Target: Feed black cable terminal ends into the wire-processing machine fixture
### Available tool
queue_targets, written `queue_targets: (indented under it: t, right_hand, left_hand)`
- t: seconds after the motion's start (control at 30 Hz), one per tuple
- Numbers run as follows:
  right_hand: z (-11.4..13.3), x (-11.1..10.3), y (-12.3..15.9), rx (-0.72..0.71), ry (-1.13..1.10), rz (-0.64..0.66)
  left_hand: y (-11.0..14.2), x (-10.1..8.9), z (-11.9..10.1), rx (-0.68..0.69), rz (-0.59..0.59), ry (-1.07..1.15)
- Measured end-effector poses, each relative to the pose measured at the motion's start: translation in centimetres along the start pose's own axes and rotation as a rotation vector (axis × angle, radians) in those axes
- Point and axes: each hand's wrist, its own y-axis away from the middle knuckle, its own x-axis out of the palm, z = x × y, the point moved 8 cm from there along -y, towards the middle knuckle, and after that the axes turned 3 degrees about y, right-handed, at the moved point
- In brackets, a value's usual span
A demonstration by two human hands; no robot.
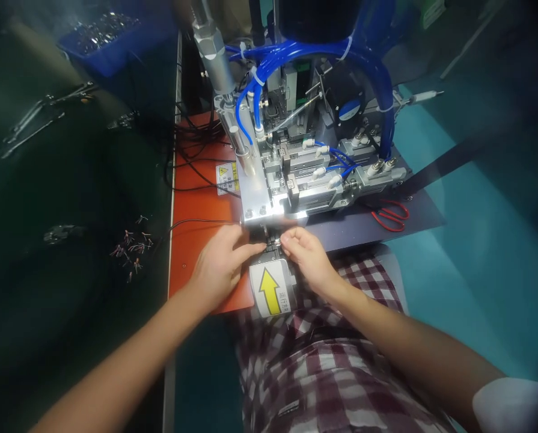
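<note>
At the front of a pneumatic machine (305, 174), both hands meet over a small dark fixture (271, 248). My left hand (219, 261) rests on its left side, the thumb stretched out to the fixture and apart from the index finger; the other fingers are partly hidden. From the right, my right hand (309, 255) pinches thumb and forefinger together at a small shiny metal part (276, 242), whose exact kind is too small to tell. Just below the fingers is a white label with a yellow arrow (270, 291) on the feed track.
Blue air hoses (314, 51) arch over the machine. Red-handled scissors (391, 215) lie on the base plate at right. On the dark table at left are a pile of small wire-like pieces (133, 245) and a blue bin (100, 45) of metal parts. Black cables (199, 141) cross the orange plate (192, 204).
</note>
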Motion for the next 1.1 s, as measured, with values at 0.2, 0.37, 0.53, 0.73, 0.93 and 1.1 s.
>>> queue_targets:
  t: [0.2,0.37,0.53,0.73,0.93,1.1]
  right_hand:
    - [0.5,0.0,0.2,-0.003,0.027,0.008]
    - [0.7,0.0,0.3,0.0,0.045,0.01]
    - [0.5,0.1,0.4,-0.012,0.043,0.008]
    - [0.8,0.2,0.3,-0.042,0.027,0.02]
    - [0.7,0.0,0.4,-0.031,0.025,0.005]
    - [0.7,0.0,0.6,-0.019,0.053,-0.047]
  left_hand:
    - [1.3,-0.1,0.3,-0.014,0.021,0.083]
    - [1.7,-1.1,0.3,-0.034,0.03,-0.043]
    - [0.2,-0.2,-1.5,-0.047,0.145,-0.217]
    - [-1.0,1.1,-2.4,-0.209,0.099,0.05]
    - [-0.7,1.9,-2.0,-0.326,0.056,0.041]
    - [-0.8,2.0,-2.1,-0.343,0.017,0.008]
